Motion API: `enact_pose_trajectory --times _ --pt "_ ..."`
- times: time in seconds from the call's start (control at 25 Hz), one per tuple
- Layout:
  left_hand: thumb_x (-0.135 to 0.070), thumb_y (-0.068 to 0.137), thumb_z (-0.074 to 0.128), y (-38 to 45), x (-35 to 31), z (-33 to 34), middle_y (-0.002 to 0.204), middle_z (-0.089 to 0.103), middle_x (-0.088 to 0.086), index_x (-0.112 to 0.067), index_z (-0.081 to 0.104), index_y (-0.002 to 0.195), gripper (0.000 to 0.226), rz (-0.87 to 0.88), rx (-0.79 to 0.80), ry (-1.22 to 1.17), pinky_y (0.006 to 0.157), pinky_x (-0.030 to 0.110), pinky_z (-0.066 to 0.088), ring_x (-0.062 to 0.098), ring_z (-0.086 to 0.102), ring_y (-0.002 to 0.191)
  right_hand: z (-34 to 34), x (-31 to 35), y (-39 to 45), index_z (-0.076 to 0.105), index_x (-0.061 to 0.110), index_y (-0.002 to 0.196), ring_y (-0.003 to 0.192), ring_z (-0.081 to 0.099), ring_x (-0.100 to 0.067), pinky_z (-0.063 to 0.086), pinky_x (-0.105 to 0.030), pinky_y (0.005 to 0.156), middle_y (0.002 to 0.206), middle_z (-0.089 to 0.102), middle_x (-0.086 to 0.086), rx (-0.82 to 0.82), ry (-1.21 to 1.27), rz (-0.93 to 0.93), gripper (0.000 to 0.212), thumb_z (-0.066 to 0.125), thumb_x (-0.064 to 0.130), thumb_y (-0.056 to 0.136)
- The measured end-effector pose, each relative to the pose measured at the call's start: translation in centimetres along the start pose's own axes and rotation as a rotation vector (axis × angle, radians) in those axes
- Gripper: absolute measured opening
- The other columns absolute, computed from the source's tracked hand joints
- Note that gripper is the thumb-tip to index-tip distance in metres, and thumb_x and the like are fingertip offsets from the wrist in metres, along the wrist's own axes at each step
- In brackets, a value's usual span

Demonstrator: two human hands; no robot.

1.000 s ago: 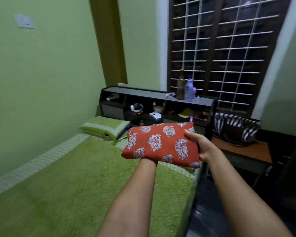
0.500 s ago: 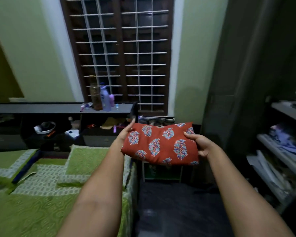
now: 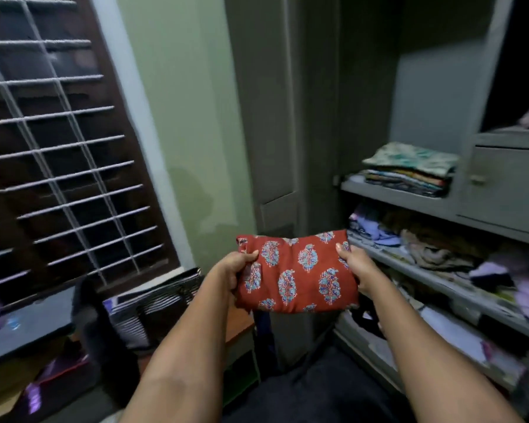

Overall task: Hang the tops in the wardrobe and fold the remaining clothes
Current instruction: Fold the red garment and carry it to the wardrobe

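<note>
A folded red cloth [image 3: 300, 271] with blue leaf prints is held out in front of me at chest height. My left hand [image 3: 234, 270] grips its left edge, thumb on top. My right hand [image 3: 356, 265] grips its right edge, thumb over the top. The open grey wardrobe [image 3: 409, 193] is just beyond and to the right, its shelves stacked with clothes. The cloth hangs in the air in front of the lower shelves, touching nothing else.
A neat pile of folded clothes [image 3: 409, 169] sits on the upper shelf; loose clothes [image 3: 434, 248] fill the shelf below. The wardrobe door [image 3: 266, 117] stands open at centre. A striped bag [image 3: 156, 303] rests on a small table by the barred window [image 3: 52, 148].
The view has swung right from the bed past the window to the open wardrobe. Both hands kept the red cloth, and the left hand moved from under it to gripping its left edge.
</note>
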State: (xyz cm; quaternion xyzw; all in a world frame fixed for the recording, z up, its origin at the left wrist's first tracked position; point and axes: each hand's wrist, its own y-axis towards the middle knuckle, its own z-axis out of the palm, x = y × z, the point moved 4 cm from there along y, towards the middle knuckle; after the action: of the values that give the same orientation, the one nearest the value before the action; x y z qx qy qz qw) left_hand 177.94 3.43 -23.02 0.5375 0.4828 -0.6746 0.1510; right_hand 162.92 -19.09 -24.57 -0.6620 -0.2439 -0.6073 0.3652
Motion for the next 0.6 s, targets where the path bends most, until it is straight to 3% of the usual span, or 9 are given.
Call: enact_pose_trajectory --times 0.12,0.24,0.36,0.52,0.6 --pt "-0.019 0.096 0.056 6.2 -4.3 5.5 0.096 0.069 0.013 -0.005 0.057 0.112 0.022 0.133 0.062 0.123 0.076 0.041 0.053 0.028 0.066 0.083 -4.4 1.2 3.1 0.057 0.016 0.107 0.077 0.063 -0.020 0.048 -0.027 0.067 0.093 0.066 -0.007 -0.289 -0.088 -0.136 0.017 0.044 0.026 0.101" --pt "-0.016 0.100 0.047 11.4 -8.7 12.1 0.113 0.063 0.012 -0.012 0.049 0.123 0.023 0.323 0.182 0.128 0.090 0.044 0.050 0.031 0.063 0.102 -10.0 2.1 7.3 0.062 0.015 0.110 0.096 0.064 -0.028 0.049 -0.034 0.084 0.106 0.068 -0.010 -0.506 -0.182 -0.211 0.024 0.045 0.029 0.100" --pt "-0.013 0.101 0.044 16.3 -13.9 18.0 0.113 0.061 0.008 -0.025 0.044 0.123 0.025 0.485 0.277 0.113 0.095 0.047 0.049 0.029 0.062 0.105 -15.3 4.2 12.4 0.062 0.017 0.104 0.096 0.064 -0.031 0.051 -0.042 0.089 0.104 0.069 -0.012 -0.625 -0.184 -0.245 0.020 0.047 0.029 0.099" --pt "-0.020 0.099 0.047 23.2 -21.5 23.9 0.122 0.061 0.000 -0.026 0.049 0.130 0.032 0.754 0.148 0.344 0.100 0.040 0.045 0.025 0.058 0.113 -20.3 8.7 18.8 0.062 0.020 0.109 0.095 0.064 -0.031 0.052 -0.046 0.089 0.105 0.069 -0.009 -0.734 -0.219 -0.253 0.026 0.044 0.036 0.099" --pt "-0.030 0.100 0.040 25.3 -24.6 26.2 0.123 0.062 0.004 -0.030 0.043 0.131 0.031 0.858 0.042 0.495 0.093 0.040 0.045 0.030 0.057 0.112 -22.2 10.9 21.7 0.061 0.022 0.104 0.093 0.064 -0.030 0.052 -0.042 0.086 0.100 0.068 -0.006 -0.782 -0.229 -0.276 0.023 0.043 0.036 0.099"
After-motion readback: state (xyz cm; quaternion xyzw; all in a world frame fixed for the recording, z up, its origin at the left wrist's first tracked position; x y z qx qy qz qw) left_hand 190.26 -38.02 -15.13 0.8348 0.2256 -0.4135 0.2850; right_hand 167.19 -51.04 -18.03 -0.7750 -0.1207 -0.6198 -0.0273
